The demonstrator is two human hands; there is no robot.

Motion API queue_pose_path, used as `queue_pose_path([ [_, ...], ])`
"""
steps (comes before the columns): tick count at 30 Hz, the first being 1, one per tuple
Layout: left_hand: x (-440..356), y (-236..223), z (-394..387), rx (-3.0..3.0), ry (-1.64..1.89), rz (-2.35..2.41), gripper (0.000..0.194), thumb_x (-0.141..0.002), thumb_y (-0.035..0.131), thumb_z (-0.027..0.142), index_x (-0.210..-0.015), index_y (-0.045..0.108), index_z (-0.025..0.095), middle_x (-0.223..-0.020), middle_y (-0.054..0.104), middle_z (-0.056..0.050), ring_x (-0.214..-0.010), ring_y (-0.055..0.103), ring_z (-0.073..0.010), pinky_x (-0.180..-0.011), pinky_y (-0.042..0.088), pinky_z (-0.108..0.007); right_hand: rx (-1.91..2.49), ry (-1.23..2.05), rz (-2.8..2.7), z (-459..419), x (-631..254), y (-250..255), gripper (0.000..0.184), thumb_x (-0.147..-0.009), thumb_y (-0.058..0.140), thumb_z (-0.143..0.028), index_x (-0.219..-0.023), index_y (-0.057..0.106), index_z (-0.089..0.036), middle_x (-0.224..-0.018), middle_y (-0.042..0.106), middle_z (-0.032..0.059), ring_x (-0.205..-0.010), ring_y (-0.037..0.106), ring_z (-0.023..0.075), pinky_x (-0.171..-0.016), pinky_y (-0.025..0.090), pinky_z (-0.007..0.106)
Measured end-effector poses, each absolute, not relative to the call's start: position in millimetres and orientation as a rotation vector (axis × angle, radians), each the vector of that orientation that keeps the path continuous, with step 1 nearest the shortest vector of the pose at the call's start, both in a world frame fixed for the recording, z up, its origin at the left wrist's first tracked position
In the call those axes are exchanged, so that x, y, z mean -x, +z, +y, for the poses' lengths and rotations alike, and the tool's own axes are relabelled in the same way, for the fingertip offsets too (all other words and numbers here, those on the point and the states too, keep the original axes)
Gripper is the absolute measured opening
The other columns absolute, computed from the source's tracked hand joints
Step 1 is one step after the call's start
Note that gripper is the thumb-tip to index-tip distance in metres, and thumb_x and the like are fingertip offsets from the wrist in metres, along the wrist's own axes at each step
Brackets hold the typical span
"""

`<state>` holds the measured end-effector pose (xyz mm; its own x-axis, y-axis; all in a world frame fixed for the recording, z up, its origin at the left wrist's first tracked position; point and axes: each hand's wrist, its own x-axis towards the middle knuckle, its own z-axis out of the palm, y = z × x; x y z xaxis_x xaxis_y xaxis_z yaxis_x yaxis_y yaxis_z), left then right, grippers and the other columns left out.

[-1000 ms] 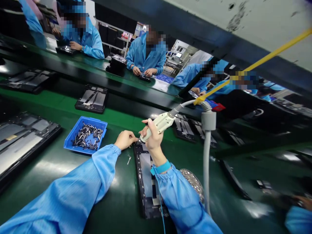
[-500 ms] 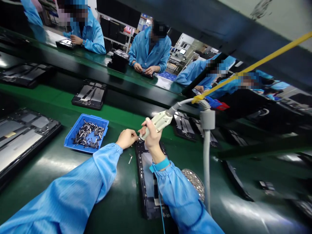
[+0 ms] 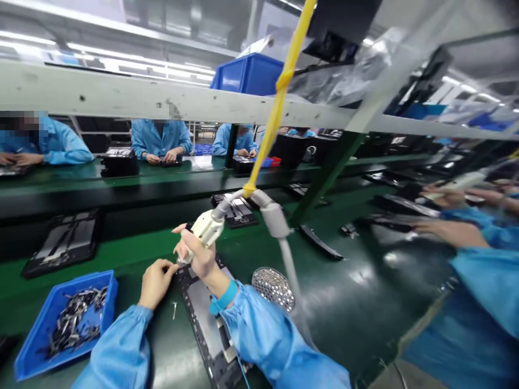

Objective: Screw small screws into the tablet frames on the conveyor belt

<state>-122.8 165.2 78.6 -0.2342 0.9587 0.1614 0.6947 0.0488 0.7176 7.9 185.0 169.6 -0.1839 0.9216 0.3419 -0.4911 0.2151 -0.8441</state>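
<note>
Swung upward and to the right, the view now takes in a pale shelf beam (image 3: 178, 97), a blue bin (image 3: 249, 73) above it and, far to the right of the device being worked on, a co-worker's blue sleeve (image 3: 486, 286); the two hands, the tool and that flat black device (image 3: 205, 310) therefore sit lower and further left in the picture. Relative to the device, though, the hands have hardly shifted: both remain at its far left corner, so I judge that the same small operation there is still going on. The device lies flat on the green bench (image 3: 178, 356), its inside facing up. The right hand (image 3: 201, 259) has its fingers wrapped around a corded driver (image 3: 208, 229), whose nose points down to that corner; the tip itself is hidden. The left hand (image 3: 157, 283) rests just outside the corner, thumb and fingertips drawn close, but I cannot tell whether they pinch a part or merely steady the frame. Just left of the device lies one loose metal piece (image 3: 174, 310); further left stands a blue tray (image 3: 34, 340) of similar small parts (image 3: 77, 319). To its right sits a round dish of shiny bits (image 3: 272, 287).
</note>
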Motion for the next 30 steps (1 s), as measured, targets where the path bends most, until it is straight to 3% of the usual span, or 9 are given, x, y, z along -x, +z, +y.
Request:
queue_pose_path([
  [3, 88, 70, 120, -2.190, 1.012, 1.904, 0.026, -0.094, 0.056, 0.033, -0.096, 0.078, 0.020, -0.107, 0.076, -0.012, -0.099, 0.071, -0.0291, -0.085, 0.056, -0.040, 0.411, 1.418, -1.117, 166, -50, 181, 0.052, -0.072, 0.077, -0.068, -0.091, 0.067, -0.021, -0.043, 0.043, -0.0101, -0.038, 0.040, 0.0094, -0.047, 0.042, 0.028],
  [5, 53, 51, 78, -2.575, 0.843, 1.636, 0.030, -0.095, 0.060, 0.034, -0.117, 0.075, 0.021, -0.122, 0.075, -0.014, -0.110, 0.070, -0.0293, -0.092, 0.058, -0.041, 0.421, 1.434, -1.099, 156, -85, 178, 0.049, -0.072, 0.080, -0.064, -0.090, 0.067, -0.020, -0.045, 0.044, -0.0092, -0.039, 0.039, 0.0094, -0.043, 0.034, 0.026],
  [9, -2, 20, 27, -2.972, 0.560, 1.459, 0.054, -0.095, 0.065, 0.047, -0.137, 0.068, 0.013, -0.139, 0.069, -0.018, -0.129, 0.065, -0.0355, -0.105, 0.057, -0.045, 0.453, 1.282, -1.100, 151, -152, 164, 0.041, -0.079, 0.077, -0.057, -0.093, 0.072, -0.019, -0.046, 0.047, -0.0072, -0.040, 0.041, 0.0106, -0.048, 0.042, 0.030],
  [11, -11, 25, 37, -2.904, 0.419, 1.647, 0.050, -0.099, 0.061, 0.037, -0.141, 0.065, 0.010, -0.146, 0.064, -0.020, -0.137, 0.060, -0.0358, -0.108, 0.055, -0.045, 0.496, 1.211, -1.088, 152, -177, 157, 0.040, -0.080, 0.076, -0.056, -0.093, 0.074, -0.019, -0.045, 0.048, -0.0061, -0.039, 0.043, 0.0115, -0.048, 0.043, 0.032],
  [14, -1, 57, 91, -2.588, 0.160, 1.891, 0.050, -0.094, 0.057, 0.010, -0.144, 0.062, 0.007, -0.152, 0.056, -0.025, -0.144, 0.053, -0.0365, -0.115, 0.051, -0.046, 0.570, 1.135, -1.035, 153, -198, 147, 0.039, -0.077, 0.078, -0.056, -0.089, 0.077, -0.019, -0.043, 0.048, -0.0049, -0.038, 0.045, 0.0125, -0.046, 0.042, 0.031],
  [18, 31, 105, 185, -2.213, 0.049, 2.153, 0.052, -0.086, 0.057, -0.001, -0.137, 0.064, 0.007, -0.148, 0.057, -0.027, -0.139, 0.056, -0.0373, -0.109, 0.054, -0.046, 0.631, 1.119, -1.006, 153, -207, 133, 0.036, -0.077, 0.079, -0.055, -0.088, 0.077, -0.021, -0.042, 0.049, -0.0041, -0.037, 0.046, 0.0137, -0.044, 0.040, 0.030],
  [24, 91, 136, 241, -1.941, -0.047, 2.363, 0.032, -0.092, 0.059, 0.008, -0.121, 0.071, 0.013, -0.133, 0.068, -0.019, -0.124, 0.066, -0.0324, -0.105, 0.054, -0.046, 0.681, 1.160, -1.009, 148, -223, 122, 0.036, -0.075, 0.083, -0.052, -0.090, 0.076, -0.020, -0.046, 0.050, -0.0040, -0.042, 0.050, 0.0146, -0.049, 0.045, 0.033],
  [28, 110, 141, 195, -1.939, -0.038, 2.347, 0.033, -0.096, 0.052, 0.018, -0.122, 0.071, 0.014, -0.138, 0.066, -0.019, -0.129, 0.062, -0.0325, -0.111, 0.049, -0.043, 0.755, 1.163, -0.963, 145, -234, 122, 0.035, -0.074, 0.084, -0.051, -0.089, 0.076, -0.020, -0.047, 0.050, -0.0046, -0.043, 0.048, 0.0136, -0.050, 0.045, 0.033],
  [30, 117, 135, 158, -1.984, -0.018, 2.227, 0.032, -0.096, 0.052, 0.026, -0.117, 0.073, 0.015, -0.127, 0.072, -0.016, -0.120, 0.068, -0.0300, -0.109, 0.051, -0.041, 0.795, 1.166, -0.924, 143, -234, 126, 0.038, -0.072, 0.085, -0.054, -0.088, 0.075, -0.020, -0.046, 0.050, -0.0051, -0.041, 0.046, 0.0128, -0.047, 0.041, 0.032],
])
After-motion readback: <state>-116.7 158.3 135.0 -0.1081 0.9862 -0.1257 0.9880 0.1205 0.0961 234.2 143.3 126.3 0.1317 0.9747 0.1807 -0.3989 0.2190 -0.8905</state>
